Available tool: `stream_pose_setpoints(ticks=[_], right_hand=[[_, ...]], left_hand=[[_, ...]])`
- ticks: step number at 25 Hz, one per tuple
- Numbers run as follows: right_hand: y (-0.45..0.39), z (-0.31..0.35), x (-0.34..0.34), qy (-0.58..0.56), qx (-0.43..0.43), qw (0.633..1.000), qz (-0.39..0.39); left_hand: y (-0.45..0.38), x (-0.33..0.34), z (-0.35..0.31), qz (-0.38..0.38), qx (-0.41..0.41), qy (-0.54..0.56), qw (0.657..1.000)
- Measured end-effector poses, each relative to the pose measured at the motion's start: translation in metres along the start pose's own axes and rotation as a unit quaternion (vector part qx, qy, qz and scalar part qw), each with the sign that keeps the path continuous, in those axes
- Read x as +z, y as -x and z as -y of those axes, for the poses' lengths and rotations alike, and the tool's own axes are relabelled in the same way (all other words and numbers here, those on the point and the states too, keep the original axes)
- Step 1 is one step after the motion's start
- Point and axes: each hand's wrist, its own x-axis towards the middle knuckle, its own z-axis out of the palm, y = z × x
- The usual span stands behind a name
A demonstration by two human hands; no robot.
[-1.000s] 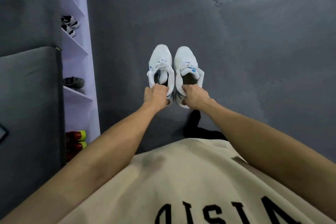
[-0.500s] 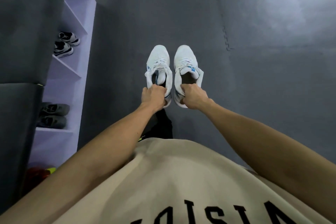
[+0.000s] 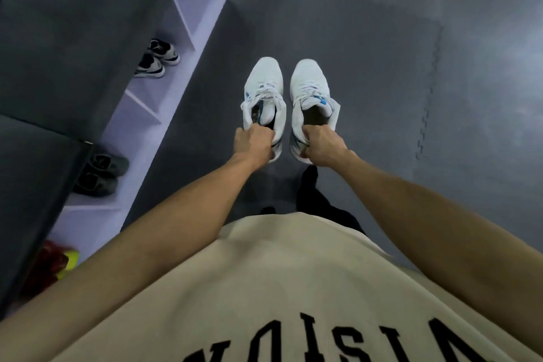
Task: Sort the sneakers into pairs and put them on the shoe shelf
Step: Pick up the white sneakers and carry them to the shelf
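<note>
While gripped at heel collars, white sneaker [image 3: 263, 88] hangs ahead of left hand [image 3: 255, 146], its mate [image 3: 309, 88] ahead of right hand [image 3: 323, 146]. Likely light, soft uppers; stiff heels hold best. Shoe shelf [image 3: 141, 114] lies left of left hand.

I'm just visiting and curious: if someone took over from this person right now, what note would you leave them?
Left hand: gripping the heel of the left white sneaker.
Right hand: gripping the heel of the right white sneaker.
Both are held side by side above the floor, toes pointing away.
Done: the shoe shelf on the left holds a black-and-white pair, a dark pair and red-and-yellow shoes.
Left: shelve the white pair.
</note>
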Motion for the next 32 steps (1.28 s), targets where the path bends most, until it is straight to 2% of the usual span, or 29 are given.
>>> stream_pose_setpoints(ticks=[3,6,10,15,18,21,27,32], right_hand=[[-0.074,0.023,-0.028,0.046,-0.078,0.995,0.043],[-0.133,0.052,-0.049,0.113,-0.174,0.974,0.087],[-0.18,0.105,-0.063,0.184,-0.307,0.921,0.156],[-0.192,0.173,-0.042,0.251,-0.434,0.834,0.23],[-0.189,0.203,-0.021,0.276,-0.468,0.804,0.241],[-0.188,0.231,0.006,0.3,-0.469,0.791,0.253],[-0.236,0.269,0.072,0.313,-0.454,0.788,0.276],[-0.307,0.274,0.161,0.334,-0.445,0.782,0.281]], left_hand=[[-0.035,-0.018,0.023,-0.011,-0.106,0.055,0.993],[-0.056,-0.033,0.04,-0.043,-0.224,0.141,0.963],[-0.06,-0.046,0.056,-0.056,-0.351,0.176,0.918],[-0.034,-0.025,0.082,-0.069,-0.486,0.234,0.839],[-0.021,-0.012,0.105,-0.077,-0.519,0.266,0.809],[-0.015,-0.002,0.137,-0.076,-0.521,0.285,0.801],[-0.045,0.042,0.207,-0.067,-0.522,0.334,0.782],[-0.099,0.118,0.264,-0.043,-0.523,0.326,0.786]])
